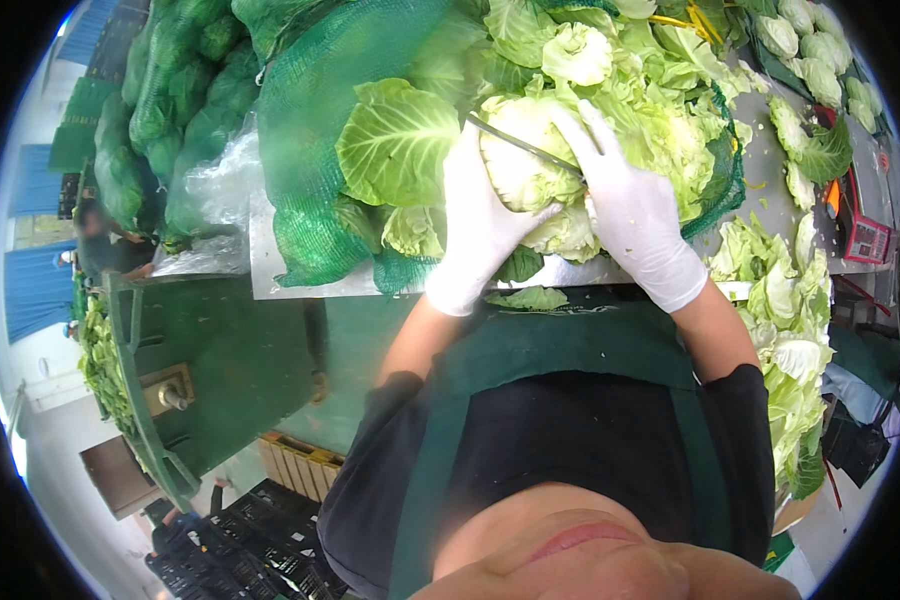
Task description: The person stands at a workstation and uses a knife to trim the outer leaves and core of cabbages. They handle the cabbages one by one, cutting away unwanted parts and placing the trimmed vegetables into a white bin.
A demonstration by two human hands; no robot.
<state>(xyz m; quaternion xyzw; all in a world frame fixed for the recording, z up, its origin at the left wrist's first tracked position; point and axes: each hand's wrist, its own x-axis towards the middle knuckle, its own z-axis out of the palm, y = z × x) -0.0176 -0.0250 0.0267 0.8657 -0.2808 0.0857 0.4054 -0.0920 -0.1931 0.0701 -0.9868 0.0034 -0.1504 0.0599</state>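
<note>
Both my hands wear white gloves and hold one pale cabbage head (521, 161) above the metal table. My left hand (480, 221) grips its left side, with the thumb reaching along the lower edge. On the other side, my right hand (634, 195) holds a knife (525, 142) by a handle mostly hidden in the palm. The dark blade lies slantwise across the cabbage, its tip near my left fingers. A broad loose cabbage leaf (401, 142) is just left of my left hand, over a green mesh sack (322, 150). Trimmed leaves (667, 135) are heaped behind my right hand.
Filled green mesh sacks (165, 112) stand at the upper left. Peeled cabbages (817, 49) lie at the upper right, above a red-edged scale (866, 225). Leaves (780, 300) fill the right side beside me. A large green bin (217, 360) is at left, with black crates (247, 547) below.
</note>
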